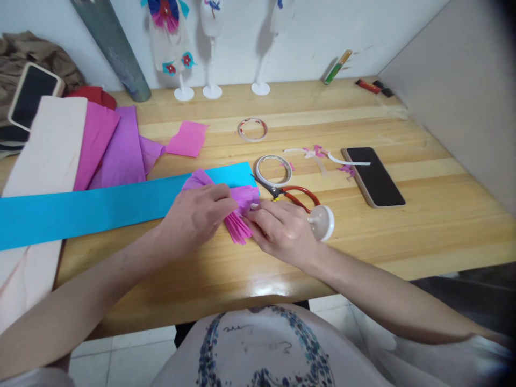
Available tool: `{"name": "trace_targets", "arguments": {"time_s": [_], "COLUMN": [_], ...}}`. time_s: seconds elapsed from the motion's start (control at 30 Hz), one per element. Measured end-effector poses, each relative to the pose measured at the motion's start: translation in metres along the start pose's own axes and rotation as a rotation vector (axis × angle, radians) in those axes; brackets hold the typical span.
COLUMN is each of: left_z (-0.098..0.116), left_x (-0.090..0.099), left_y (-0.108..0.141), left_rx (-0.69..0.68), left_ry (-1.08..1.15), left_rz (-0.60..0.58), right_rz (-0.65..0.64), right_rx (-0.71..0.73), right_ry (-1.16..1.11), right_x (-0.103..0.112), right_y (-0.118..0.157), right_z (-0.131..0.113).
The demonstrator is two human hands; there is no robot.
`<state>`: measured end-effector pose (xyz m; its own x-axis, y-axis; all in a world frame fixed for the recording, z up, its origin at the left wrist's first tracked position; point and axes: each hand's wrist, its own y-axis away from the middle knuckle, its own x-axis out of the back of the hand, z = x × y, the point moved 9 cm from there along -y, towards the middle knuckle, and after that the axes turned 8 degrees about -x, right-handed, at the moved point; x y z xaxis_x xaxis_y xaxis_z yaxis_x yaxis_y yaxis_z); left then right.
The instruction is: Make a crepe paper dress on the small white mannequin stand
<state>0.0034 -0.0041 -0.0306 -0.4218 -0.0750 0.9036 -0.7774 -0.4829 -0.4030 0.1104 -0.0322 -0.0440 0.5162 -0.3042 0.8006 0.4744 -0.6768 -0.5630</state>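
Pleated pink and purple crepe paper is bunched between my two hands, fanning out below and to both sides. My left hand is closed, its thumb and forefinger pinching the gathered folds from the left. From the right, my right hand pinches the paper's edge, where a small white bit shows at the fingertips. A white round foot on a stem sticks out beyond my right hand, which hides the other end. Red-handled scissors lie just behind that hand. Under the folds runs a blue crepe paper strip.
Two tape rolls lie behind the scissors, with paper scraps alongside. A phone rests at right. Folded crepe paper is stacked left. White stemmed pieces and a dark cylinder stand along the wall.
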Motion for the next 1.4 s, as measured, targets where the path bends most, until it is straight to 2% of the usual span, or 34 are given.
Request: {"name": "trace_targets", "arguments": {"time_s": [0.13, 0.33, 0.47, 0.77, 1.13, 1.4], "left_z": [0.003, 0.002, 0.001, 0.000, 0.002, -0.001], "left_x": [-0.005, -0.015, -0.017, -0.023, -0.018, -0.023], "left_y": [-0.010, -0.016, -0.016, -0.010, -0.010, -0.009], "left_rx": [-0.115, -0.126, -0.115, -0.103, -0.066, -0.026], "left_ry": [-0.082, -0.079, -0.087, -0.034, -0.079, -0.117], "left_rz": [-0.129, -0.369, -0.433, -0.413, -0.250, -0.190], "right_rz": [0.008, 0.019, 0.009, 0.010, -0.013, -0.086], "right_rx": [0.005, 0.000, -0.013, 0.003, 0.016, -0.106], "right_ry": [-0.003, 0.024, 0.025, 0.006, 0.008, -0.105], "right_x": [0.001, 0.003, 0.002, 0.001, 0.000, -0.002], "right_y": [0.000, -0.002, -0.002, 0.000, 0.000, -0.003], "right_z": [0.000, 0.000, 0.001, 0.000, -0.002, 0.010]}}
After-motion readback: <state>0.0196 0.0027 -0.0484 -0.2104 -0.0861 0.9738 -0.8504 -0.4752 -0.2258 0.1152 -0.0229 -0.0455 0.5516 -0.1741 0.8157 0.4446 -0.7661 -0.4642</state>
